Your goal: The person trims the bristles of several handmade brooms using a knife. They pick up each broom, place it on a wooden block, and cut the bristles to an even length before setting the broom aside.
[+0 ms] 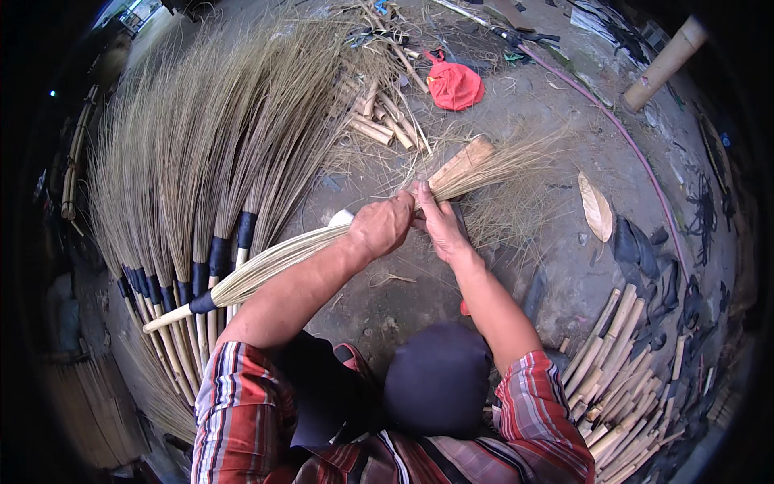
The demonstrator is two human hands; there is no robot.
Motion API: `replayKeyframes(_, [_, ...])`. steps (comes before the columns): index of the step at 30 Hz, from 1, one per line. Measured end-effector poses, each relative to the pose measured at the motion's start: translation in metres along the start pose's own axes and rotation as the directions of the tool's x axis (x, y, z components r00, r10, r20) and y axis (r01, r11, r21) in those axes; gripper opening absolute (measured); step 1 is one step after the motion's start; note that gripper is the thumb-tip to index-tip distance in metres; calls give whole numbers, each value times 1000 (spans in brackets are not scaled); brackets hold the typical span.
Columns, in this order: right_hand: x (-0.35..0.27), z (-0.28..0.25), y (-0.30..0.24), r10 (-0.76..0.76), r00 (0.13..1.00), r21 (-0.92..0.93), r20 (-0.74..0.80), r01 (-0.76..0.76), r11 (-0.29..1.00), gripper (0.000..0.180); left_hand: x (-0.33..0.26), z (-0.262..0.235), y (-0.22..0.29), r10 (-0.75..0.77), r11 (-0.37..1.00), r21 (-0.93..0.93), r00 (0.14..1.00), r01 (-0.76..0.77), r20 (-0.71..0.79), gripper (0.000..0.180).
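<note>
A broom (pixel 278 260) of pale straw-like fibres lies slantwise across my front. Its short bamboo handle points to the lower left, with a dark binding at the neck. My left hand (pixel 382 225) is wrapped round the fibres past the middle. Close beside it, my right hand (pixel 443 226) grips the same bundle, thumb on top and fingers partly hidden beneath. The loose tips fan out to the upper right, against a wooden block (pixel 461 164). A white object (pixel 341 218) shows partly behind the broom; I cannot tell what it is.
Several finished-looking brooms (pixel 201 153) stand in a row at the left. Cut bamboo pieces (pixel 379 117) and a red bag (pixel 455 85) lie ahead. Bamboo sticks (pixel 617 379) are piled at the lower right. A purple hose (pixel 621 133) and a dry leaf (pixel 595 207) lie on the right.
</note>
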State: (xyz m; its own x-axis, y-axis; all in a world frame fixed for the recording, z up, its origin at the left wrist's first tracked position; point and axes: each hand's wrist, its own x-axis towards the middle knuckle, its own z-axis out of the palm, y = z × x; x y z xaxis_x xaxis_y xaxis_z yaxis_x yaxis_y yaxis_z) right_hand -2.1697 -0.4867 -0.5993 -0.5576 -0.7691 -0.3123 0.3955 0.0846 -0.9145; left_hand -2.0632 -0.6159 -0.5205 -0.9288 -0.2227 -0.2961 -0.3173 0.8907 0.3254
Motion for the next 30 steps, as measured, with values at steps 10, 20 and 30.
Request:
replayKeyframes(10, [-101, -101, 157, -62, 924, -911, -377, -358, 207, 58, 40, 68, -63, -203, 971, -101, 969, 218, 140, 61])
replayKeyframes(20, [-160, -65, 99, 164, 917, -88, -364, -209, 974, 20, 54, 75, -72, -290, 936, -132, 927, 326, 238, 71])
replayKeyframes(30, [-63, -43, 46, -609, 758, -679, -233, 321, 660, 21, 59, 81, -84, -240, 936, -202, 944, 287, 227, 72])
